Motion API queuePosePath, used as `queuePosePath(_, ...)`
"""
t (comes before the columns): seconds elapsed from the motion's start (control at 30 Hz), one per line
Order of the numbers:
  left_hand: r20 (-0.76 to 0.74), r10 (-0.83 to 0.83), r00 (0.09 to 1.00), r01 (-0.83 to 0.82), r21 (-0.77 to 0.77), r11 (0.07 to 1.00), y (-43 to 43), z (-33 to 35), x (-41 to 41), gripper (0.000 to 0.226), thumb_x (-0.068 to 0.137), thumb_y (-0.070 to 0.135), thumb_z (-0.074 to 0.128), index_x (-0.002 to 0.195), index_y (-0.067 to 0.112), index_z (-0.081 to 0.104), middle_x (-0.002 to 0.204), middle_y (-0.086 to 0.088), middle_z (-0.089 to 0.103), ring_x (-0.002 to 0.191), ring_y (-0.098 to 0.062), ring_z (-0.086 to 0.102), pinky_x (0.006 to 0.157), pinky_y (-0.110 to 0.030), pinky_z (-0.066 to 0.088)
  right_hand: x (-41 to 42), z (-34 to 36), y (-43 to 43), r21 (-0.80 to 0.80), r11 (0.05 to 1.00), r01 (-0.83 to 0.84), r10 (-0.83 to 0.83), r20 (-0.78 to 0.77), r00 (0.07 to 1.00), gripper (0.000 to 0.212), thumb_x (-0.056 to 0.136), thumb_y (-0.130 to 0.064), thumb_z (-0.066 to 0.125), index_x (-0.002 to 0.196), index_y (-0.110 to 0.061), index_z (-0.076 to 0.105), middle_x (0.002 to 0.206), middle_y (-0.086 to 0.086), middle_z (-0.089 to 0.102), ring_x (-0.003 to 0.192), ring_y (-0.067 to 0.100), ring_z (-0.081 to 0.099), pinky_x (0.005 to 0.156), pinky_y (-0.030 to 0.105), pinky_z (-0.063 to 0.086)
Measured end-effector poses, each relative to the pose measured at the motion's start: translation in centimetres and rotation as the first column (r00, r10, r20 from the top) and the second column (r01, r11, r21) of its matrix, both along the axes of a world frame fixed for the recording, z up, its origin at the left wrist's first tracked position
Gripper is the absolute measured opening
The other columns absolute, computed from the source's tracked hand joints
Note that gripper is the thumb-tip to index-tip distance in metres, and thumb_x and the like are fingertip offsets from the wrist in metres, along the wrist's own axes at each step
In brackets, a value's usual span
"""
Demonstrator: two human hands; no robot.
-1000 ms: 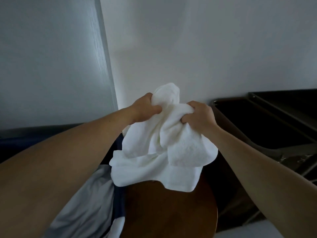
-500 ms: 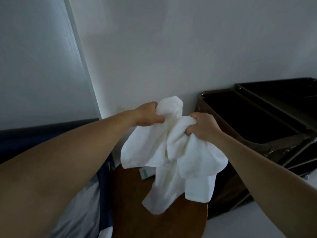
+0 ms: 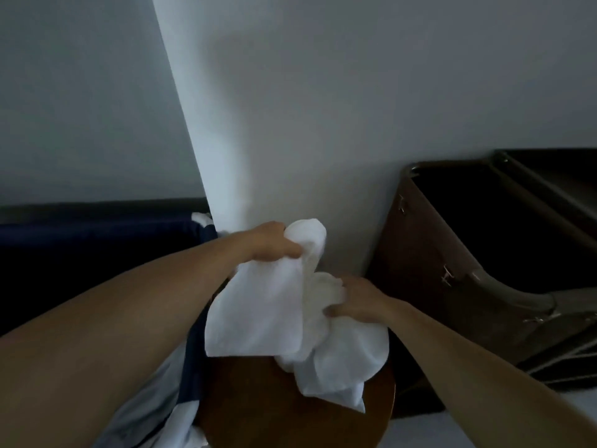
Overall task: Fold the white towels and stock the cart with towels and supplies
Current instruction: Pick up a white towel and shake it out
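Observation:
A crumpled white towel [image 3: 265, 312] hangs in front of me above a round brown wooden table [image 3: 265, 409]. My left hand [image 3: 274, 242] grips its upper edge, fingers curled into the cloth. My right hand [image 3: 357, 300] sits lower and to the right, fingers curled into a bunched part of the same towel. The towel's lower corner drapes onto the table top. The dark brown cart [image 3: 458, 253] stands to the right against the wall, its top bin open and dark inside.
A white wall with a projecting corner [image 3: 206, 124] rises straight ahead. A bed with dark blue and pale grey bedding [image 3: 97, 240] lies to the left. Pale floor [image 3: 468, 428] shows at the lower right, below the cart's shelves.
My right hand has dropped lower along the towel while my left stays up. The towel now hangs lower, its corner on the table. The view has swung to the left.

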State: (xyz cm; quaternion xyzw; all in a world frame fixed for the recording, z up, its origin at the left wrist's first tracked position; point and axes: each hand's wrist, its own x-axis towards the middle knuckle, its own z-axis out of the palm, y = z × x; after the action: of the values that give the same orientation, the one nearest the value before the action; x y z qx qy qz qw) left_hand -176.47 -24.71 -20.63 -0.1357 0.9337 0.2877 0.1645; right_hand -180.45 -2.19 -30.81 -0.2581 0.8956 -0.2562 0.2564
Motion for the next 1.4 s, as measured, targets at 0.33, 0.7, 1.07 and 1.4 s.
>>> queuePosePath(0.33, 0.018, 0.493, 0.87, -0.457, 0.406, 0.791, 1.7, 3.6, -1.1, 0.043, 0.086, 0.039, 0.066, 0.115, 0.009, 0.058, 0.103, -0.006, 0.059, 0.095, -0.026, 0.059, 0.085, -0.036, 0.049, 4.4, 8.2, -1.8, -0.196, 0.907, -0.373, 0.288, -0.357, 0.889, 0.118, 0.059, -0.077, 0.075, 0.15, -0.045, 0.008, 0.156, -0.018, 0.009, 0.14, 0.018, 0.027, 0.113, 0.046, 0.038)
queuePosePath(0.7, 0.146, 0.395, 0.907, -0.408, 0.54, 0.736, -0.8, 6.7, 0.2, 0.036, 0.094, 0.034, 0.062, 0.117, 0.006, 0.063, 0.107, -0.014, 0.072, 0.084, -0.027, 0.07, 0.065, -0.034, 0.057, 2.0, 10.8, -2.4, -0.265, 0.926, -0.268, 0.047, -0.625, 0.779, 0.032, 0.1, -0.017, 0.052, 0.131, -0.016, 0.06, 0.124, 0.003, 0.066, 0.108, 0.024, 0.063, 0.091, 0.03, 0.05)
queuePosePath(1.07, -0.117, -0.116, 0.986, 0.146, 0.303, 0.942, -0.7, 8.9, 2.0, 0.067, 0.083, 0.009, 0.064, 0.145, 0.025, 0.043, 0.137, 0.001, 0.052, 0.113, -0.022, 0.058, 0.091, -0.036, 0.054, 0.7, 19.2, -3.4, -0.535, 0.739, 0.41, -0.36, 0.201, 0.911, 0.021, 0.097, -0.012, 0.055, 0.096, 0.002, 0.07, 0.089, 0.014, 0.067, 0.082, 0.025, 0.061, 0.07, 0.032, 0.051)
queuePosePath(1.4, -0.413, -0.642, 0.647, 0.426, -0.502, 0.752, 2.6, 11.2, 2.8, 0.092, 0.076, 0.037, 0.079, 0.15, 0.043, 0.025, 0.137, 0.014, 0.045, 0.119, -0.006, 0.046, 0.097, -0.028, 0.044, -0.4, 20.1, -2.6, -0.416, 0.74, 0.528, -0.303, 0.495, 0.815, 0.02, 0.091, -0.009, 0.059, 0.107, 0.0, 0.069, 0.107, 0.019, 0.072, 0.098, 0.033, 0.07, 0.082, 0.043, 0.059)
